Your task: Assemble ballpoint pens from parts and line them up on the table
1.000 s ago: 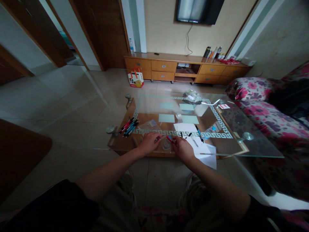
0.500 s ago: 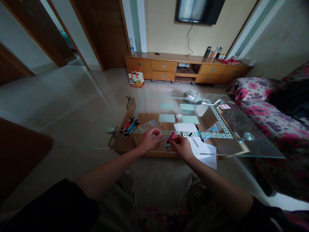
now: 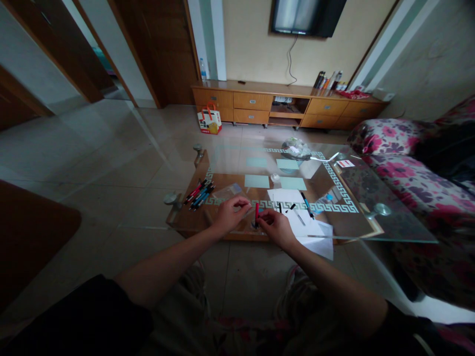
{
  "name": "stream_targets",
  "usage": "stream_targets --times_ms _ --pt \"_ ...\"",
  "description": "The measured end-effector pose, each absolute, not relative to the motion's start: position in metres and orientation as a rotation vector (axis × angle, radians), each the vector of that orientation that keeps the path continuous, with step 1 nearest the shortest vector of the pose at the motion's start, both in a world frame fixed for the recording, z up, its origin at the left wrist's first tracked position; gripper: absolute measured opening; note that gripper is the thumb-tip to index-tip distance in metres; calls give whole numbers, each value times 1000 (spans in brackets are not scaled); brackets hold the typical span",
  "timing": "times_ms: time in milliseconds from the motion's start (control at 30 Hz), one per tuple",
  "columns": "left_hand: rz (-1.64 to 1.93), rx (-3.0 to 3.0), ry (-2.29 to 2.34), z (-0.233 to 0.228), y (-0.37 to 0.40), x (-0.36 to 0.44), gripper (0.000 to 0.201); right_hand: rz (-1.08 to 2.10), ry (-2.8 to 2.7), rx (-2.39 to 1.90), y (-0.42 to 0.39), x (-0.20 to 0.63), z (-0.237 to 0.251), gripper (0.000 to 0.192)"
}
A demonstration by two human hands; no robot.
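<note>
My right hand (image 3: 277,228) pinches a red and black pen part (image 3: 257,211) above the near edge of the glass table (image 3: 230,168). The red end points up. My left hand (image 3: 230,213) is just left of it, thumb and fingers pressed together; what they hold, if anything, is too small to make out. White paper sheets (image 3: 306,225) lie to the right under loose pen parts (image 3: 299,216) and a blue and black pen (image 3: 307,204). Left of my left hand is a pile of red, blue and black pens (image 3: 200,194), with a clear plastic sleeve (image 3: 227,192) beside it.
A bag-covered bowl (image 3: 296,148) stands at the table's far side, with a red and white card (image 3: 345,163) to its right. A flowered sofa (image 3: 401,173) borders the right side. Beyond are a wooden cabinet (image 3: 252,102) and a paper bag (image 3: 210,121) on the floor.
The red and black pen part has turned from slanted to nearly upright and moved slightly left with my right hand. My left hand has shifted a little right, closer to it.
</note>
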State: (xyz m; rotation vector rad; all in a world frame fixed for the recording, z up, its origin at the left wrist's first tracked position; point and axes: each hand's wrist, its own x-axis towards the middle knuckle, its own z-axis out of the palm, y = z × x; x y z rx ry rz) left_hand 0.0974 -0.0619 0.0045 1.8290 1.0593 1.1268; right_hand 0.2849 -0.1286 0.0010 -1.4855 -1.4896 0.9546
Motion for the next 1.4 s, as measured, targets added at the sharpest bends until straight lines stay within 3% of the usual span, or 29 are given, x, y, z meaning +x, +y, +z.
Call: stream_targets --times_ms 1400 --pt "1011 1802 992 1 -61 98 19 885 -1658 -1519 -131 284 -2 12"
